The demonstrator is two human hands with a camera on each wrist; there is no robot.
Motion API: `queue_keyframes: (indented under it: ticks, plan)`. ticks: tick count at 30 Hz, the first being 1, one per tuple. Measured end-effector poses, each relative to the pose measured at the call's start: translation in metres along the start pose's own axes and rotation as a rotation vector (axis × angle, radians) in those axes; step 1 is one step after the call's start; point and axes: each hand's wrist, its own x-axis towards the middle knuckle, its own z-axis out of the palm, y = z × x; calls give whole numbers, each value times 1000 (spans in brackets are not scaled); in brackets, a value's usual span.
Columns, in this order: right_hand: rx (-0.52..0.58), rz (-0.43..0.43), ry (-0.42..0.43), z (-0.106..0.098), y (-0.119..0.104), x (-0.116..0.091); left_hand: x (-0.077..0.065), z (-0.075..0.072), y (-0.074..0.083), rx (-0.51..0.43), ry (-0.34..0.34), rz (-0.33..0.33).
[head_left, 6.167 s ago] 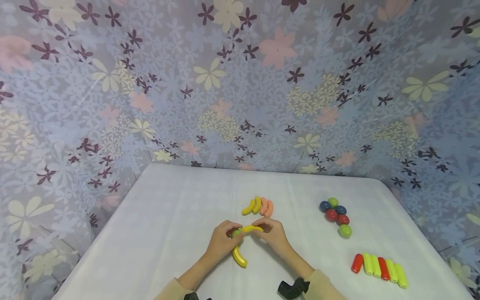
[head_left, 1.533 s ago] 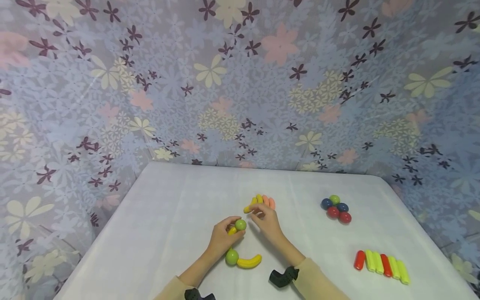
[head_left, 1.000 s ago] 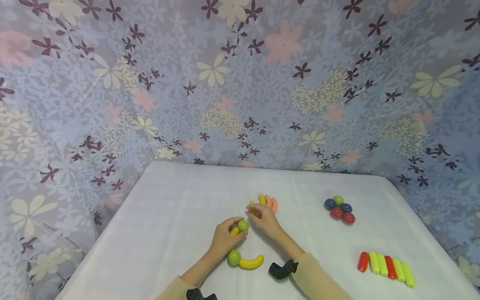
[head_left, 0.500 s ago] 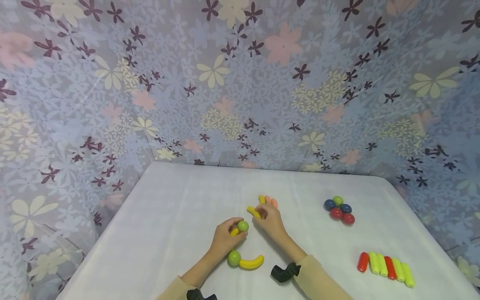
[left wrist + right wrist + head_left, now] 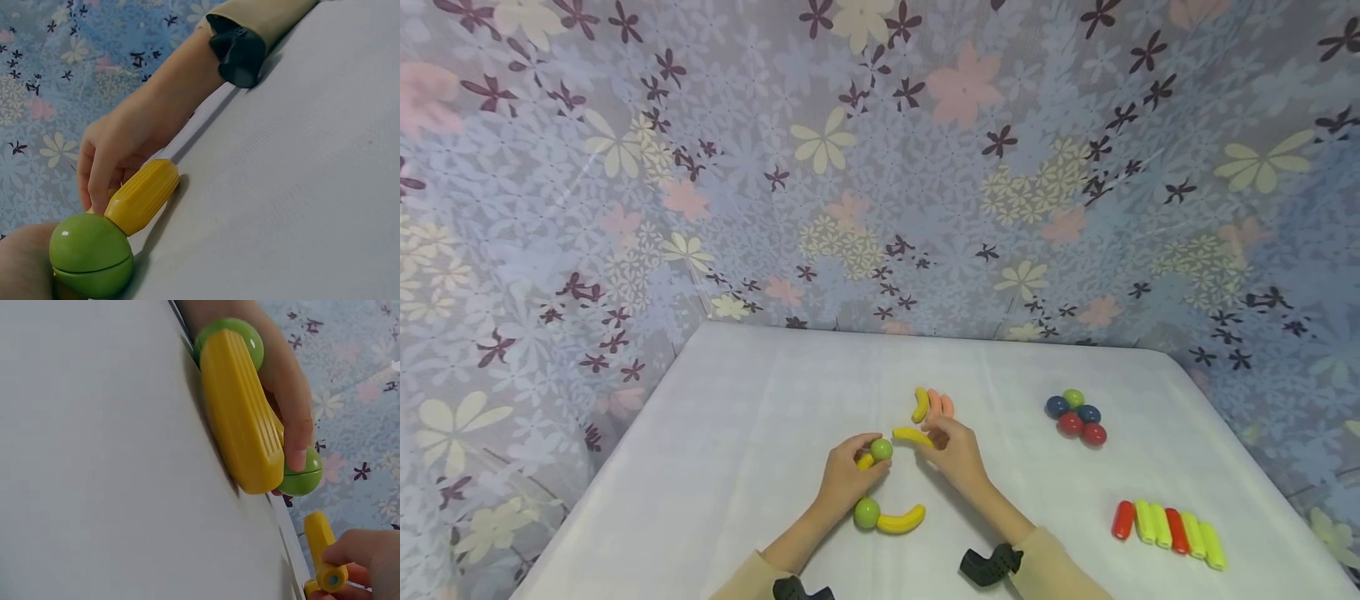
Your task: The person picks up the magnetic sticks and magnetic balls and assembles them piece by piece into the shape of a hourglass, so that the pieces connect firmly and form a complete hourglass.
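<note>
My left hand [image 5: 844, 473] holds a green ball [image 5: 882, 449] between thumb and fingers; a toy banana [image 5: 865, 462] shows beside it, partly hidden by the hand. Nearer me, a second green ball [image 5: 867, 512] and another toy banana [image 5: 901, 521] lie end to end on the table; the right wrist view shows this banana [image 5: 240, 412] up close. My right hand [image 5: 958, 457] pinches one end of a further toy banana [image 5: 912, 436], its other end pointing left toward the held ball. In the right wrist view a small round blue spot marks this banana's [image 5: 319, 531] end.
Behind my right hand, a toy banana [image 5: 921, 405] stands in a row with pink curved pieces [image 5: 935, 403]. At the right sit blue balls [image 5: 1057, 407], red balls [image 5: 1071, 424] and a green ball [image 5: 1073, 398]. Red sticks [image 5: 1123, 520] and lime sticks [image 5: 1192, 535] line up nearer me.
My right hand has taken a banana from the back row and drawn it nearer me. Earlier, a green ball left the right cluster and the front banana was turned. The left hand stays put.
</note>
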Motion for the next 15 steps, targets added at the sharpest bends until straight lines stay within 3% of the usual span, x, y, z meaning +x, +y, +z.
queue_keyframes:
  ticks: [15]
  plan:
    - [-5,-33,-31,-10,-12,-17,-2,0,1,9,-1,25]
